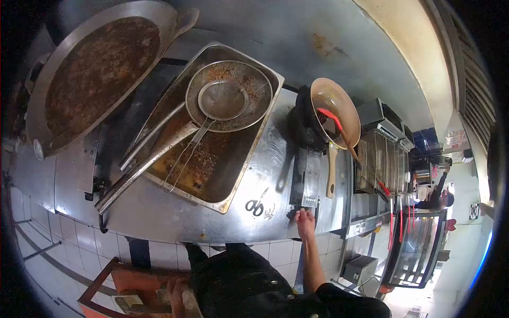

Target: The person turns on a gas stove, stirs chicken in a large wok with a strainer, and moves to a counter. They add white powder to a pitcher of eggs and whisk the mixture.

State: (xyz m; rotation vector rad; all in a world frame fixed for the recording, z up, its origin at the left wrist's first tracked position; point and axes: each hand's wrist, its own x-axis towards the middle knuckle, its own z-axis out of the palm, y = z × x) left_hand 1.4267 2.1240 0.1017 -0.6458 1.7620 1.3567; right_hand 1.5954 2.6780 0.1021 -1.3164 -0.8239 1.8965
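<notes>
My right hand [305, 222] is at the front end of a portable gas burner [310, 185], its fingers bent and pinched together against a dark part there. What they grip is hidden. A tan-lined pan [339, 100] stands tilted above the burner, with a red-headed spatula [331, 117] leaning in it. Black-handled scissors [254, 208] lie on the steel counter [233, 225] to the left of this hand. Low at the bottom, my left hand [177, 297] hangs by an orange-topped stand [135, 286], near a pale block-like item [127, 302]; its fingers are blurred.
A large wok of dark oil [103, 69] sits at the far left. Beside it, a steel tray [220, 206] bears a big strainer [265, 100] and a small sieve [222, 100]. Fryer baskets [379, 164] stand to the right. A co-worker [437, 199] is in the background.
</notes>
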